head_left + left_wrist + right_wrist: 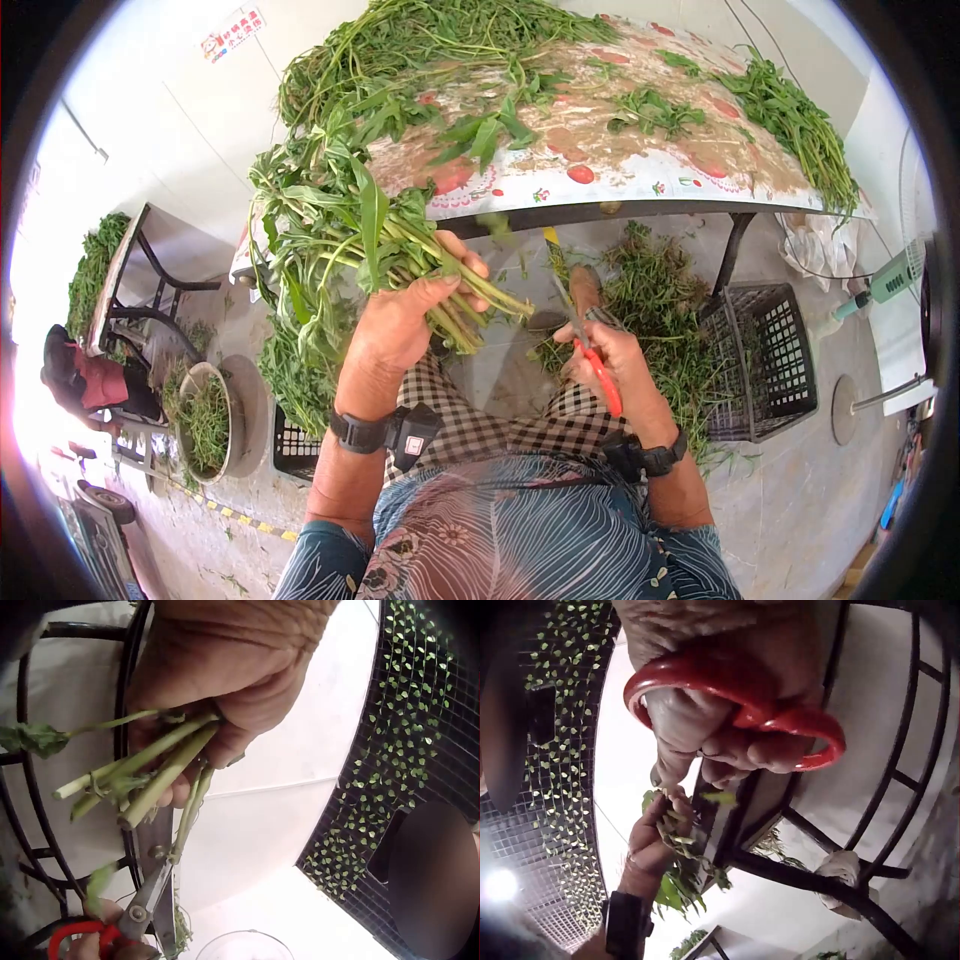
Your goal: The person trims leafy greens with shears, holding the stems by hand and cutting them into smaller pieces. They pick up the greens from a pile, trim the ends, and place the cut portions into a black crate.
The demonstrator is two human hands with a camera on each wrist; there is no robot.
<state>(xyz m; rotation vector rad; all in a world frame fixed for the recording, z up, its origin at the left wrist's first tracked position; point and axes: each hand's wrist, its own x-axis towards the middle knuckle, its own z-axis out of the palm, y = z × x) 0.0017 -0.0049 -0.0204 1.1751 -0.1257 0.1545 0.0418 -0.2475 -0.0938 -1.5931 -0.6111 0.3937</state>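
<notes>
My left hand [390,330] grips a thick bunch of leafy green stems [345,215], its thumb across the stalks. The leaves spread to the left, while the bare stalk ends point right. My right hand [625,365] holds a pair of scissors [603,380] by its red handles, fingers through the loops in the right wrist view. The blades point up and away from me, to the right of the stalk ends in the head view. From the left wrist, pale ends of the stems [161,780] jut out beyond my fingers, with the scissors [136,913] below them.
In front stands a table [600,185] with a patterned cover and heaps of greens [400,60]. Loose cuttings [650,280] lie on the floor beside a black crate [785,350]. Leftward are a tub [235,420] of greens and another person [95,380]. A green fan [890,280] stands right.
</notes>
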